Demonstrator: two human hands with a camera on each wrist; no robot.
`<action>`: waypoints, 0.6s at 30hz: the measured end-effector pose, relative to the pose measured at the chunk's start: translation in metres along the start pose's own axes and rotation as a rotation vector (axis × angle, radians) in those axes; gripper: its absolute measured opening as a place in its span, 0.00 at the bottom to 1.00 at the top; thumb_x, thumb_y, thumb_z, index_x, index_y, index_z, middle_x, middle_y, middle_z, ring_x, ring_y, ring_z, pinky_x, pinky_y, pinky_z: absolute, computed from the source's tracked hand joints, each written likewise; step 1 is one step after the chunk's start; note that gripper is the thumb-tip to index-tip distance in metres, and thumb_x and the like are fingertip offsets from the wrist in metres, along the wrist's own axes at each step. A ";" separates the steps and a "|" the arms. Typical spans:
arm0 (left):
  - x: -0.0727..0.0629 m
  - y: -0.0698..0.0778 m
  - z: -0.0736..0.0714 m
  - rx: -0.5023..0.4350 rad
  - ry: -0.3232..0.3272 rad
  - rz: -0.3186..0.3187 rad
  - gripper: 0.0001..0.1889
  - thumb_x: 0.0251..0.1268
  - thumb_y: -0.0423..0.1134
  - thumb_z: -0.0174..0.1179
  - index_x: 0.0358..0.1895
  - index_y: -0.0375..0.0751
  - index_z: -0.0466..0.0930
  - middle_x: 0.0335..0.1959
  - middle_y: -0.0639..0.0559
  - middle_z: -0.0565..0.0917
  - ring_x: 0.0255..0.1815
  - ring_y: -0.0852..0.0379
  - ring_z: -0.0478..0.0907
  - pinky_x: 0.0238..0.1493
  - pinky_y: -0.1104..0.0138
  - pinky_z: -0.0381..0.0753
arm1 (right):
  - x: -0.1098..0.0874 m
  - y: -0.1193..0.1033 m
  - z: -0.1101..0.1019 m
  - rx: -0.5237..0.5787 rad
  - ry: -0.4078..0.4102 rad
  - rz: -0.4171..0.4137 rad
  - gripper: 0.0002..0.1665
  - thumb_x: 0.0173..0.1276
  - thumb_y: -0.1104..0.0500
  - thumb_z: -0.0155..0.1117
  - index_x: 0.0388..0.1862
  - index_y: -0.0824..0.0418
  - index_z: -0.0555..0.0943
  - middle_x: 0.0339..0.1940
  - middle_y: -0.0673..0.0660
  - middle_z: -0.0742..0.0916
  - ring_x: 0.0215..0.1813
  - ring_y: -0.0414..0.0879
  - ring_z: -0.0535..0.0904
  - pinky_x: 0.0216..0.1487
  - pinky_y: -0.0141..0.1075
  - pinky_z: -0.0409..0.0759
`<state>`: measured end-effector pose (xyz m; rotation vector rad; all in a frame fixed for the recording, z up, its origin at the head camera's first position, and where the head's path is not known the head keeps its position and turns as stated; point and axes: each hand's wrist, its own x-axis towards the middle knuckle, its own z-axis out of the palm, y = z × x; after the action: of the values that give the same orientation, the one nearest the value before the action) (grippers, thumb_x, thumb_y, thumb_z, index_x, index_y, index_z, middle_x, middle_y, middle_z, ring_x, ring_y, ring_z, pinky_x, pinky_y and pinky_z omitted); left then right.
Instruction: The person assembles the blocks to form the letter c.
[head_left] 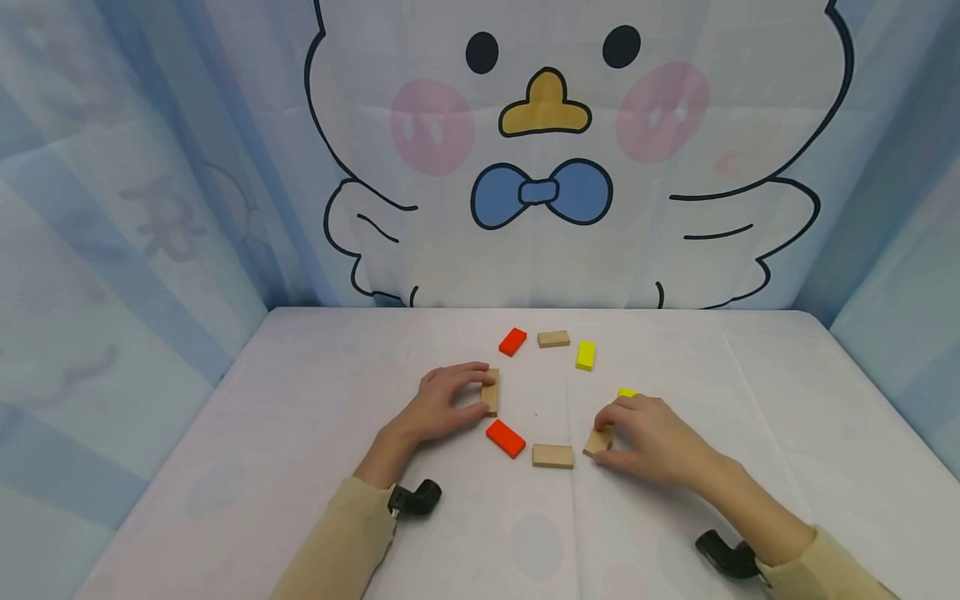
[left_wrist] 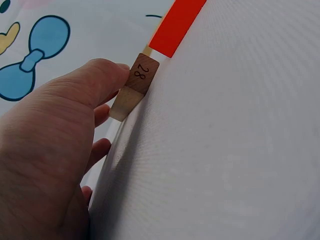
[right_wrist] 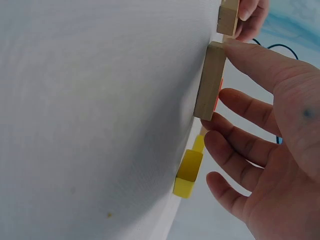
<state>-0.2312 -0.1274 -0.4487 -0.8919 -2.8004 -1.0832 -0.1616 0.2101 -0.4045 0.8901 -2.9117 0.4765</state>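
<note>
My left hand (head_left: pixel 442 402) holds a plain wooden block (head_left: pixel 491 393) between thumb and fingers on the left side of a ring of blocks. The left wrist view shows the number 28 on that block's end (left_wrist: pixel 141 75). On the ring's lower right, my right hand (head_left: pixel 652 442) pinches another plain wooden block (head_left: pixel 597 442) lying on the table; its long side (right_wrist: pixel 210 82) shows in the right wrist view. Just beyond the right hand lies a yellow block (head_left: pixel 627 392), partly hidden by it. A red block (head_left: pixel 506 438) lies just below the left-hand block.
Between the hands, a plain wooden block (head_left: pixel 552 456) lies at the near side of the ring. A red block (head_left: pixel 513 342), a plain one (head_left: pixel 553 339) and a yellow one (head_left: pixel 586 356) form the far side. The white-covered table (head_left: pixel 300 375) meets a printed curtain (head_left: pixel 540 267) behind.
</note>
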 end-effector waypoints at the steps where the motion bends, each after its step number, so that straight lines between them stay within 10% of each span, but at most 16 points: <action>1: 0.000 0.000 0.000 0.000 -0.001 -0.002 0.21 0.66 0.42 0.67 0.62 0.46 0.81 0.70 0.51 0.74 0.73 0.48 0.65 0.72 0.41 0.49 | 0.000 -0.001 0.000 0.000 0.002 -0.001 0.17 0.56 0.49 0.80 0.40 0.52 0.84 0.38 0.42 0.83 0.43 0.44 0.78 0.50 0.52 0.76; 18: 0.001 -0.002 0.001 -0.009 0.000 0.000 0.21 0.66 0.42 0.67 0.62 0.46 0.81 0.70 0.51 0.74 0.73 0.48 0.65 0.72 0.41 0.48 | 0.007 -0.007 0.003 -0.014 -0.026 0.003 0.18 0.56 0.44 0.79 0.38 0.50 0.82 0.36 0.40 0.81 0.38 0.39 0.74 0.45 0.47 0.74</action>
<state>-0.2324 -0.1275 -0.4507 -0.8921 -2.7976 -1.0971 -0.1638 0.1999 -0.4046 0.8977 -2.9362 0.4469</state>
